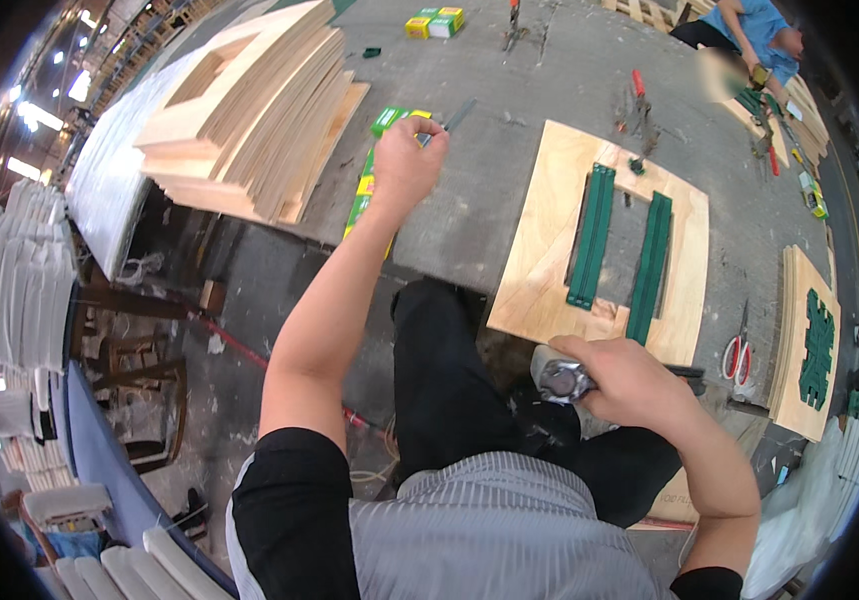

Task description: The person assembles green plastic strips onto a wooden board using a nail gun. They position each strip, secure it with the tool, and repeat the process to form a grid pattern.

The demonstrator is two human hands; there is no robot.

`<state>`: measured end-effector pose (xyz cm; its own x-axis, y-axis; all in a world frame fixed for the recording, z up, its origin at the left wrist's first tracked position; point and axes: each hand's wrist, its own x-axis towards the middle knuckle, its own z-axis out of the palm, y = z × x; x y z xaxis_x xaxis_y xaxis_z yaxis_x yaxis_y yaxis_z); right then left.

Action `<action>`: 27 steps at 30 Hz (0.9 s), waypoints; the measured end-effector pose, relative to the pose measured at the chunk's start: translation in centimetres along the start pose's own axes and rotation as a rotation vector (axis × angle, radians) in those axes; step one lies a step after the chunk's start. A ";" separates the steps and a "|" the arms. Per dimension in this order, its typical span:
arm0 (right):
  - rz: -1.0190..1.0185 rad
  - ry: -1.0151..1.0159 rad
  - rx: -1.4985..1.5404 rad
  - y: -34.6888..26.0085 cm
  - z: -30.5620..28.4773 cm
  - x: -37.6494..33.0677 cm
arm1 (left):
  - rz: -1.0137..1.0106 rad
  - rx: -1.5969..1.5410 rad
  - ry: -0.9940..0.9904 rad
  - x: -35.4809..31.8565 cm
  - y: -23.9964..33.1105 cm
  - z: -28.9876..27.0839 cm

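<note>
My left hand [404, 165] reaches out over the grey workbench, its fingers closed around a thin grey strip [457, 115] beside a row of green and yellow boxes [369, 180]. My right hand [621, 380] grips a grey metal tool [561, 380] near the front edge of a plywood frame [539, 270]. Two green strips [590, 235] [649, 268] lie along the frame's opening.
A tall stack of plywood frames [259, 120] stands at the left. More boards with green strips [809, 345] and red-handled scissors [737, 355] lie at the right. Another person [749, 35] works at the far right. Small boxes [434, 22] sit at the far edge.
</note>
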<state>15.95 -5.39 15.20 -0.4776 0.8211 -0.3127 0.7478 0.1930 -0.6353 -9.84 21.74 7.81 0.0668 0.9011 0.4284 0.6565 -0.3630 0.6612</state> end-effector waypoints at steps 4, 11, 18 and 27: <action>0.076 -0.146 -0.166 -0.5 3.0 0.5 | -0.123 -0.066 -0.094 -5.0 0.8 -5.6; -0.034 -0.204 -0.095 -1.7 4.4 1.7 | -0.480 -0.439 -0.124 -10.8 0.0 -10.0; 0.020 -0.585 -0.108 0.7 -2.1 -7.0 | -0.479 -0.541 -0.197 -13.3 0.9 -12.8; 0.449 -0.578 -0.590 1.7 -1.5 -14.3 | -0.555 -0.755 -0.411 -17.5 3.5 -9.2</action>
<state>24.74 -15.99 19.67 -0.1240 0.5210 -0.8445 0.9548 0.2942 0.0413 -15.67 2.52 8.29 0.2429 0.9477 -0.2071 0.0380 0.2041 0.9782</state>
